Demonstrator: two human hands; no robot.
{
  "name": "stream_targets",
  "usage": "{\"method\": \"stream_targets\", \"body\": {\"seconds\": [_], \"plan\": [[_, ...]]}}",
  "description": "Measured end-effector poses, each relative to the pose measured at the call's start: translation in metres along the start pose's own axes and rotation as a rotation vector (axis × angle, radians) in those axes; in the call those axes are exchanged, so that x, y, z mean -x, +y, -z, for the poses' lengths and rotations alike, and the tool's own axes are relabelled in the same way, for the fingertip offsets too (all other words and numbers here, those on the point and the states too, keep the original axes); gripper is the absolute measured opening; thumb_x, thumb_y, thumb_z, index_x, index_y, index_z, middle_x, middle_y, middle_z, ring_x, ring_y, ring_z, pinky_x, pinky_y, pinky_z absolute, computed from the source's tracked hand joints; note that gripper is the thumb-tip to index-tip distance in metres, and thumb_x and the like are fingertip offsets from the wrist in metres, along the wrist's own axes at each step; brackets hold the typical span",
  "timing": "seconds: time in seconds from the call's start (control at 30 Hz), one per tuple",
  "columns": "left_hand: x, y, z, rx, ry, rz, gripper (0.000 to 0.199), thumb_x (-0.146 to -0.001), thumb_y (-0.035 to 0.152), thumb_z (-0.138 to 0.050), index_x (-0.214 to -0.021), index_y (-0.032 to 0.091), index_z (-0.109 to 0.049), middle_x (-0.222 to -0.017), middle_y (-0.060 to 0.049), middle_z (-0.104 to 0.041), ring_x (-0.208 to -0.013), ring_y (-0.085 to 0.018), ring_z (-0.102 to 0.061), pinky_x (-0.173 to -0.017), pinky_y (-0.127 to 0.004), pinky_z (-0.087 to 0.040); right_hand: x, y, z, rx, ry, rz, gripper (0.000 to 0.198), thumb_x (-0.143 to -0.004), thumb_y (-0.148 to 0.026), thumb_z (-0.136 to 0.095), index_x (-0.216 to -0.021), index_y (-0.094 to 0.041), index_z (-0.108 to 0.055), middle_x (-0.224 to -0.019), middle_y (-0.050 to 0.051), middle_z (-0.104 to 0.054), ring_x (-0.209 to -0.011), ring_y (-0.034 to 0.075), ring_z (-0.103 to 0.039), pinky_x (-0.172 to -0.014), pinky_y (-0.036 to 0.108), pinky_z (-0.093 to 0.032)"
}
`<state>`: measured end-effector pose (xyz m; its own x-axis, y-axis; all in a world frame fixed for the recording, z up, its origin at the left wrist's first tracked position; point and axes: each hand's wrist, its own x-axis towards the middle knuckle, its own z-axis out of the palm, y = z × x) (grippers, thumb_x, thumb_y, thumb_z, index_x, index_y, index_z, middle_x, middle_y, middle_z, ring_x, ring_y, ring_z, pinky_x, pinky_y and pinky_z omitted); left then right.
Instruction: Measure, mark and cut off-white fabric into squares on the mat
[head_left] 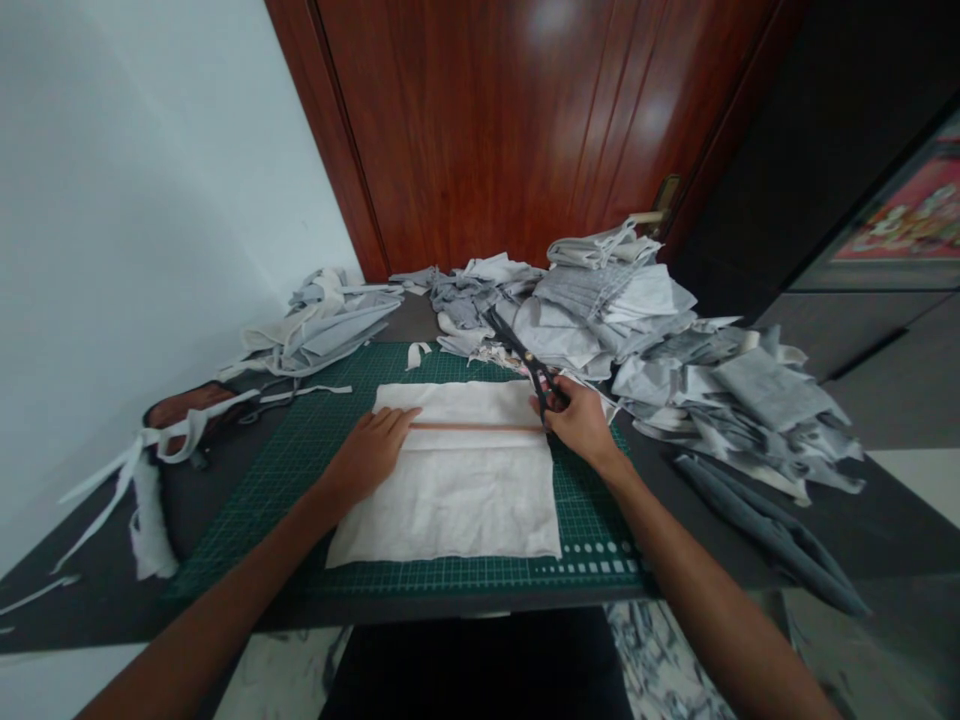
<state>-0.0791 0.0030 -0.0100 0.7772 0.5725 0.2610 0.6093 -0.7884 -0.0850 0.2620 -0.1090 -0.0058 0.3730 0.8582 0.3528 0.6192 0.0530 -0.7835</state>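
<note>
A white cloth [472,500] lies spread on a green cutting mat [360,370], with a fold line across its upper part. Along that line runs a thin brown strip [480,428], perhaps a wooden ruler. My left hand [369,448] rests flat over the cloth's left edge, fingertips at the strip's left end. In my right hand [581,415] is a pair of black scissors [529,358], held by the handles. The blades point up and left, beyond the cloth's top edge. The right fingers are close to the strip's right end; whether they touch it I cannot tell.
Heaps of grey and white fabric [600,300] fill the back of the dark table, with more fabric scraps [750,400] at right. A folded dark grey cloth [772,525] hangs over the front edge. White strips [146,460] and a brown pouch [180,410] lie at left.
</note>
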Motion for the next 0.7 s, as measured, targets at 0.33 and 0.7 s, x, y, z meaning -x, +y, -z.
{"method": "stream_targets", "body": {"seconds": [0.33, 0.7], "plan": [[0.051, -0.018, -0.02, 0.155, 0.04, -0.015, 0.054, -0.112, 0.038, -0.03, -0.157, 0.016, -0.05, -0.16, -0.016, -0.051, -0.152, -0.03, -0.042, -0.125, -0.053, -0.037, 0.004, 0.002, -0.004, 0.419, -0.276, 0.052, 0.031, -0.074, -0.011, -0.073, -0.105, -0.017, -0.071, -0.082, 0.003, -0.072, -0.073, 0.018, -0.066, -0.066, 0.026, -0.041], [0.082, -0.023, -0.018, 0.073, -0.028, 0.001, 0.056, -0.111, 0.037, -0.028, -0.161, 0.022, -0.048, -0.169, -0.01, -0.042, -0.158, -0.03, -0.038, -0.128, -0.054, -0.035, -0.007, 0.012, 0.016, 0.465, -0.323, 0.227, 0.037, -0.077, -0.008, -0.069, -0.114, -0.013, -0.067, -0.101, 0.01, -0.072, -0.09, 0.023, -0.065, -0.079, 0.029, -0.045]]}}
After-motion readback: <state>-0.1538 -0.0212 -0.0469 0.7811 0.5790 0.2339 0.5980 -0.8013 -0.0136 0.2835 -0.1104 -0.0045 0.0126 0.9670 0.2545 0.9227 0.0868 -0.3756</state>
